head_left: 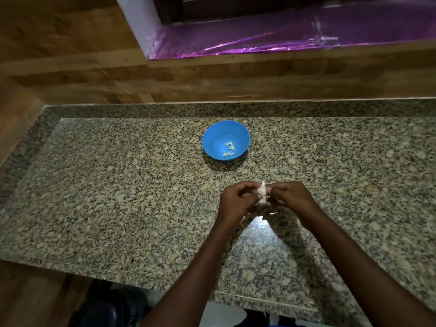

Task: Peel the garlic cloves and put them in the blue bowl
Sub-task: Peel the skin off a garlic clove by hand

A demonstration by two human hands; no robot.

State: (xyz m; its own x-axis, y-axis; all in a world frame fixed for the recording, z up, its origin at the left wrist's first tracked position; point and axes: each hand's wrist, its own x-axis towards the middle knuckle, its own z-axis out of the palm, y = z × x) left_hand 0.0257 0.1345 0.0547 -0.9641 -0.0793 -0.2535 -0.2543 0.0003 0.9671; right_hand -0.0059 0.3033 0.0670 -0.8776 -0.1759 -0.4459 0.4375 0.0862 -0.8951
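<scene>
A white garlic piece (262,188) with papery skin is pinched between both hands above the counter. My left hand (238,199) grips it from the left with curled fingers. My right hand (291,197) pinches it from the right. Farther back on the counter stands the blue bowl (212,140), holding several pale peeled cloves (229,148) near its right side. A small scrap of skin (273,213) lies on the counter under my hands.
The speckled granite counter (118,185) runs left and right, with a raised granite lip at the back and a wood-pattern wall (165,74) behind it. A purple foil-lined ledge (283,36) sits above. The counter's front edge is near my elbows.
</scene>
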